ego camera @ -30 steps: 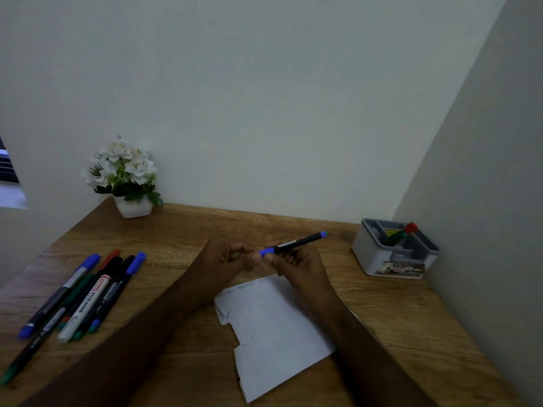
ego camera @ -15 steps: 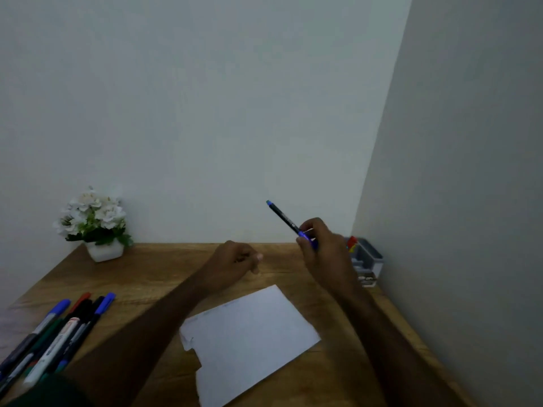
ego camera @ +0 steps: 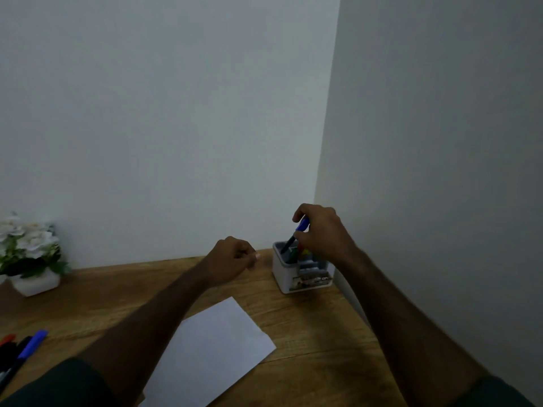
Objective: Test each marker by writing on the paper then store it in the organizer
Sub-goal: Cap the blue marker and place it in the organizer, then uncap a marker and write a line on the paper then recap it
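Note:
My right hand [ego camera: 321, 233] pinches a black marker with a blue cap [ego camera: 296, 235] by its capped end. The marker's lower end dips into the back compartment of the white and grey organizer [ego camera: 285, 274] at the desk's far right corner. A red-capped marker [ego camera: 300, 248] stands inside the organizer too. My left hand [ego camera: 235, 258] hovers left of the organizer with its fingers curled and nothing in it. The white paper [ego camera: 217, 348] lies on the wooden desk in front of me. Several loose markers [ego camera: 20, 352] lie at the left edge.
A white pot of white flowers [ego camera: 28, 254] stands at the back left against the wall. The side wall [ego camera: 440, 171] runs close along the organizer's right side. Bare wooden desk [ego camera: 308, 327] lies between paper and organizer.
My right hand carried the blue-capped marker right and tipped it cap-up, lowering its end into the organizer. The view swung right, so the left markers slid mostly out of view.

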Demonstrator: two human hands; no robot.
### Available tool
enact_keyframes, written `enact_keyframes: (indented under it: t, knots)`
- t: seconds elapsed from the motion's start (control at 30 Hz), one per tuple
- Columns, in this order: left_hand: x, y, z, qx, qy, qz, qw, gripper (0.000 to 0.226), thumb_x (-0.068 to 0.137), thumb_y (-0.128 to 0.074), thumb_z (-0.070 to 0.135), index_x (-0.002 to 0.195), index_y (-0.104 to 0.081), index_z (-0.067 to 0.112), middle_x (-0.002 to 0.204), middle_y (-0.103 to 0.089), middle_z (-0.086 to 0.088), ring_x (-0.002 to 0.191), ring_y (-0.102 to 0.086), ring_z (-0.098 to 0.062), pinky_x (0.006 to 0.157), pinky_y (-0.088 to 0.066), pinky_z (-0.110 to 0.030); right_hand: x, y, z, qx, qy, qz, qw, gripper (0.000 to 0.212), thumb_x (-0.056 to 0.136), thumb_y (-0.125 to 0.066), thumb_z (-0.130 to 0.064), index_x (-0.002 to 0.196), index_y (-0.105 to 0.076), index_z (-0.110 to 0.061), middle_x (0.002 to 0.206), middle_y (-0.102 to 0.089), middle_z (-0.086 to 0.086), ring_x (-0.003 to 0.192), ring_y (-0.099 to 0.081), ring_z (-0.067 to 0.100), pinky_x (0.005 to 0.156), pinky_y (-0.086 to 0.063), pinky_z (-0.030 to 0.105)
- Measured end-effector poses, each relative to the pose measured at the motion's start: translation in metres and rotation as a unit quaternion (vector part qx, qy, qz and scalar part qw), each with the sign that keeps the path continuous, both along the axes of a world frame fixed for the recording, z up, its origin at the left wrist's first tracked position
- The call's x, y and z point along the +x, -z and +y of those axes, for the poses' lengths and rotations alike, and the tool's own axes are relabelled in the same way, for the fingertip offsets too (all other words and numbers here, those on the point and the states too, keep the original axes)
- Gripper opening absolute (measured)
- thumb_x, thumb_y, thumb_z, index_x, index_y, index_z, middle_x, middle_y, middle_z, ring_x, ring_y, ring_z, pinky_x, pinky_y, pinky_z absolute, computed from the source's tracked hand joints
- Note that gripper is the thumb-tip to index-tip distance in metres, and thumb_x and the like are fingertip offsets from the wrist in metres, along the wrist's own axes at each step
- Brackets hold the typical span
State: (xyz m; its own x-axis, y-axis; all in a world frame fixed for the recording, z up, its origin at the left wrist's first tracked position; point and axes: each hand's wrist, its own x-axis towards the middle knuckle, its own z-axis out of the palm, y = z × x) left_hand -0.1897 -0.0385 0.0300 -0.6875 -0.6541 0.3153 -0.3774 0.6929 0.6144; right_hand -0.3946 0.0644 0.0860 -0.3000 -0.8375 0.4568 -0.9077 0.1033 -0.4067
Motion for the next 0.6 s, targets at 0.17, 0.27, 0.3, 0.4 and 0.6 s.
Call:
enact_keyframes:
  t: [0.17, 0.27, 0.3, 0.4, 0.6]
  knots:
    - [0.001, 0.006, -0.001, 0.001, 0.001, -0.02, 1.0, 0.026, 0.093, -0.061, 0.034, 0.078, -0.074, 0.018, 0.079, -0.073, 0.006, 0.077, -0.067, -0.011, 0.083, -0.055, -0.039, 0.012, 0.006, -0.01, 0.038, -0.022, -0.017, 0.999, 0.033, 0.077, -0.08, -0.012, 0.105, -0.064, -0.019, 0.104, -0.067, 0.004, 0.089, -0.064, 0.017, 0.08, -0.059, 0.034]
    - [0.006, 0.006, -0.003, -0.001, 0.0, -0.023, 1.0, 0.027, 0.093, -0.061, 0.038, 0.076, -0.073, 0.021, 0.078, -0.073, 0.004, 0.076, -0.067, -0.015, 0.082, -0.056, -0.043, 0.016, 0.007, -0.012, 0.05, -0.026, -0.015, 0.998, 0.028, 0.077, -0.079, -0.015, 0.102, -0.065, -0.02, 0.096, -0.069, 0.0, 0.089, -0.064, 0.015, 0.082, -0.059, 0.039]
    - [0.008, 0.005, -0.003, -0.005, -0.001, -0.022, 1.0, 0.027, 0.092, -0.061, 0.038, 0.075, -0.073, 0.021, 0.077, -0.073, 0.004, 0.076, -0.067, -0.016, 0.082, -0.055, -0.044, 0.016, 0.007, -0.012, 0.045, -0.027, -0.011, 0.999, 0.025, 0.078, -0.078, -0.016, 0.1, -0.066, -0.02, 0.093, -0.068, -0.003, 0.09, -0.063, 0.015, 0.081, -0.059, 0.039]
    - [0.014, 0.001, -0.002, -0.007, -0.003, -0.015, 1.0, 0.026, 0.092, -0.062, 0.035, 0.076, -0.074, 0.019, 0.078, -0.073, 0.006, 0.077, -0.067, -0.015, 0.082, -0.055, -0.043, 0.022, 0.003, -0.007, 0.014, -0.038, 0.005, 0.999, 0.02, 0.079, -0.077, -0.017, 0.098, -0.068, -0.016, 0.09, -0.068, -0.003, 0.088, -0.061, 0.013, 0.079, -0.056, 0.032]
    - [0.05, -0.002, 0.0, -0.01, -0.022, -0.005, 1.0, 0.024, 0.091, -0.063, 0.035, 0.075, -0.074, 0.02, 0.075, -0.073, 0.007, 0.074, -0.067, -0.013, 0.078, -0.055, -0.04, 0.068, 0.007, -0.007, -0.059, -0.095, -0.007, 0.994, 0.007, 0.083, -0.074, -0.016, 0.088, -0.07, -0.016, 0.084, -0.068, -0.006, 0.074, -0.057, 0.006, 0.066, -0.04, 0.016]
